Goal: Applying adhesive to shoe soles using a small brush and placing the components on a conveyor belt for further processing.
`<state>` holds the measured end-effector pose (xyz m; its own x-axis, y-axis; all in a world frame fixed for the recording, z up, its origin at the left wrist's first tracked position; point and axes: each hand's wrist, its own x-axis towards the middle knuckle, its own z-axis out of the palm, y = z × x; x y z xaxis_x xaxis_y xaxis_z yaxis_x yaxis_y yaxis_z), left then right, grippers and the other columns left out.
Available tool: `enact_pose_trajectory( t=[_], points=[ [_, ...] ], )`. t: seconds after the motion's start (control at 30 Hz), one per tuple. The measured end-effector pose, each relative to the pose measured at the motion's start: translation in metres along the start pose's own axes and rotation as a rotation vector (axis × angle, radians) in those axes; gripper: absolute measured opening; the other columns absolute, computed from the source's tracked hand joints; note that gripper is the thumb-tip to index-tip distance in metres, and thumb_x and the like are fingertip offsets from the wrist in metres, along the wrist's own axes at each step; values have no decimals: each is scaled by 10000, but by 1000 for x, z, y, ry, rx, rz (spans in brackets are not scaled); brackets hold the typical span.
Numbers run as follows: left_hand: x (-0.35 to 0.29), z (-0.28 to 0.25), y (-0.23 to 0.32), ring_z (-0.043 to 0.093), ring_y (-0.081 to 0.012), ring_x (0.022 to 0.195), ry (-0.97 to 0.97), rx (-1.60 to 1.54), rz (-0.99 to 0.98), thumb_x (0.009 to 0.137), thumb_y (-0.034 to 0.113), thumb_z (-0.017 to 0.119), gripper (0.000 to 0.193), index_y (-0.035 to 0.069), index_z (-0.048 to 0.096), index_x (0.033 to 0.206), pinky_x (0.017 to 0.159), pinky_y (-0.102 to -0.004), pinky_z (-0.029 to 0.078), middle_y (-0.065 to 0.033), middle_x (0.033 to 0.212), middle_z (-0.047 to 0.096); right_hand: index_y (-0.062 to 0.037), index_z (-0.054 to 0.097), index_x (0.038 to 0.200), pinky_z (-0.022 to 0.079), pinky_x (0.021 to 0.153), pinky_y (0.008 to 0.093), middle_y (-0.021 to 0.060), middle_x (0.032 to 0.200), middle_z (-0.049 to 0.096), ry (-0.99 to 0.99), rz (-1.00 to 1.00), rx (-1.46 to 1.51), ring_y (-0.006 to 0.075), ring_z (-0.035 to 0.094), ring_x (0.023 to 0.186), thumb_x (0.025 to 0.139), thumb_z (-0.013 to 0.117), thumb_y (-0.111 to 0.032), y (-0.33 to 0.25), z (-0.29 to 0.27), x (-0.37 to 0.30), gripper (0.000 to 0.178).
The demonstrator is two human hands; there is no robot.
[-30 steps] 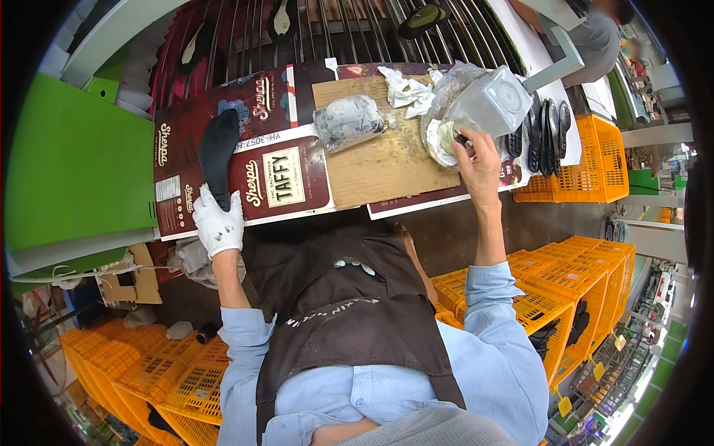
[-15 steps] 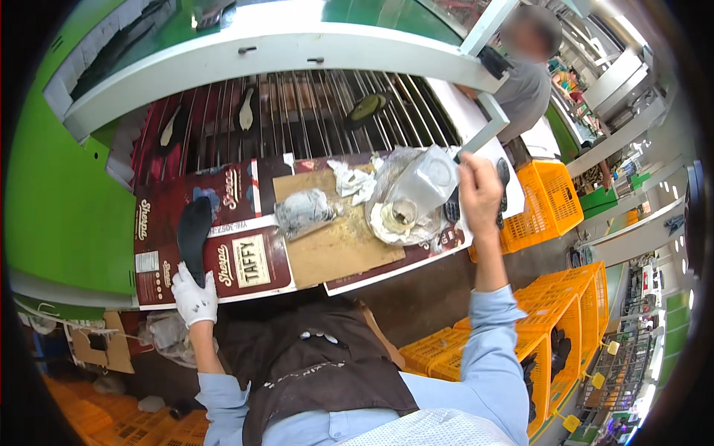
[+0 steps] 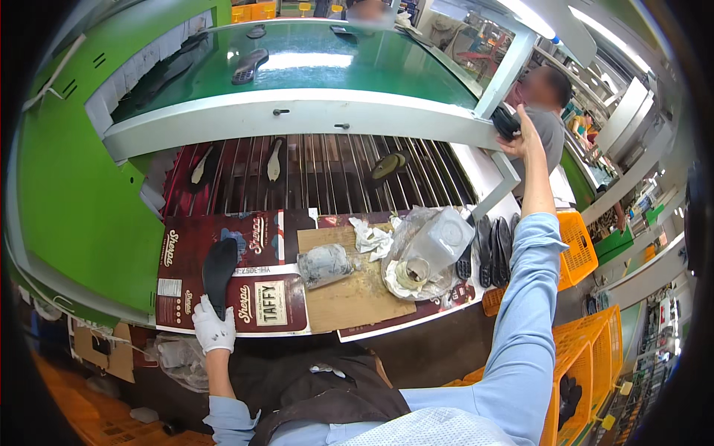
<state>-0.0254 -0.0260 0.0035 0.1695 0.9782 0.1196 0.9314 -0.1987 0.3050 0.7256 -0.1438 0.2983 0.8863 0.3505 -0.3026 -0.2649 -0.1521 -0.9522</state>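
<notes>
In a white glove, my left hand (image 3: 214, 327) grips the near end of a black shoe sole (image 3: 221, 264), which lies on the printed cardboard (image 3: 175, 297) at the left. My bare right hand (image 3: 528, 137) is stretched far out to the right corner of the machine frame. Its thumb and fingers are around a dark piece (image 3: 506, 123) that looks like a shoe sole, partly hidden. A clear plastic jug (image 3: 446, 236) leans over a plastic-wrapped cup (image 3: 411, 272) on the table. To their left lies a smeared, plastic-wrapped bundle (image 3: 325, 265), with crumpled white tissue (image 3: 370, 236) behind it.
Several black soles (image 3: 494, 249) stand along the right table edge. Beyond the table, a metal roller rack (image 3: 320, 178) carries soles, with a green conveyor belt (image 3: 320, 63) above. A co-worker (image 3: 547, 111) stands at far right. Orange crates (image 3: 576, 245) line the right side.
My right hand has moved from beside the jug up to the dark piece at the frame's corner. The view has tilted upward, showing more green belt. My left hand keeps its sole.
</notes>
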Motion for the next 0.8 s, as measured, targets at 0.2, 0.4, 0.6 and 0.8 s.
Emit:
enact_pose_trajectory(
  t=[0.2, 0.4, 0.6, 0.8],
  points=[
    [-1, -1, 1, 526, -398, 1029, -8, -12, -11, 809, 290, 701, 704, -48, 410, 1353, 914, -464, 449, -233, 1145, 520, -77, 593, 1069, 497, 542, 341, 118, 912, 644, -104, -155, 278, 272, 620, 726, 903, 624, -392, 30, 2, 8, 358],
    [1, -5, 0, 525, -404, 1050, -50, 3, -1, 795, 345, 719, 754, -46, 403, 1357, 924, -466, 449, -238, 1161, 518, -62, 609, 1022, 494, 557, 364, 90, 856, 668, -199, -427, 606, 251, 630, 705, 920, 608, -325, 116, -4, -64, 282],
    [2, -4, -2, 520, -417, 1069, -52, 25, 30, 779, 418, 729, 812, -48, 396, 1355, 930, -475, 446, -245, 1166, 517, 33, 501, 1260, 502, 685, 369, 208, 1154, 574, -801, -315, 1019, 297, 598, 901, 918, 559, -337, 197, -2, -196, 507],
    [4, 1, -4, 539, -416, 1053, -47, 54, 56, 795, 376, 723, 772, -51, 402, 1352, 923, -469, 452, -253, 1168, 527, 40, 456, 1237, 454, 644, 322, 136, 1134, 463, -1263, 187, 1661, 228, 495, 851, 868, 651, -240, 275, 64, -293, 502]
  ],
)
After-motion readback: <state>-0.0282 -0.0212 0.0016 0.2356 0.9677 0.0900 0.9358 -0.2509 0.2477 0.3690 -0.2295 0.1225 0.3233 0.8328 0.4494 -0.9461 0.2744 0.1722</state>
